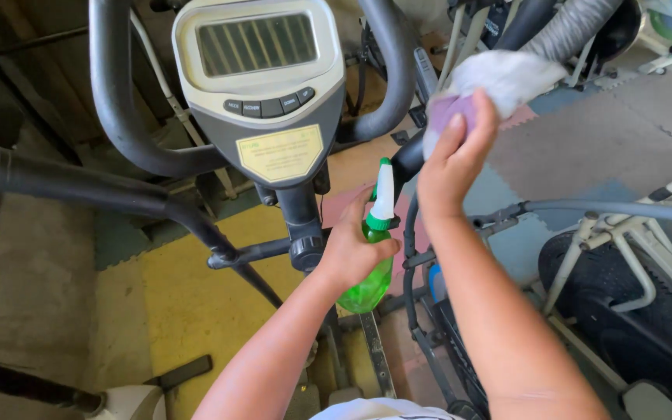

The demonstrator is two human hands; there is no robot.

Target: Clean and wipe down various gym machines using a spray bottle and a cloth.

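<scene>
Below the camera, centre frame: an exercise machine console (262,85), grey with a pale screen panel, a row of dark buttons and a yellow label under them. Black curved handlebars (118,101) rise on either side of it; a black post with a round knob (305,250) drops from its underside. Floor (188,303) is foam mat tiles, yellow under the machine, grey, blue and pink further right. A second machine with a white frame and dark wheel (624,288) stands at lower right, one grey bar (616,208) of it running across behind the right forearm.

Left hand (351,249): grip closed around the neck of a spray bottle (372,272), fingers wrapped below the trigger head. Bottle is translucent green, rounded body, white nozzle with a green collar, held upright just right of the console post, nozzle level with the lower edge of the console.

Right hand (453,163): grip closed on a cloth (499,78), fingers flat over it. Cloth is white with a purple patch under the fingertips, bunched, pressed against the upper end of the right handlebar (410,155). The handlebar end beneath it is hidden by the cloth.
</scene>
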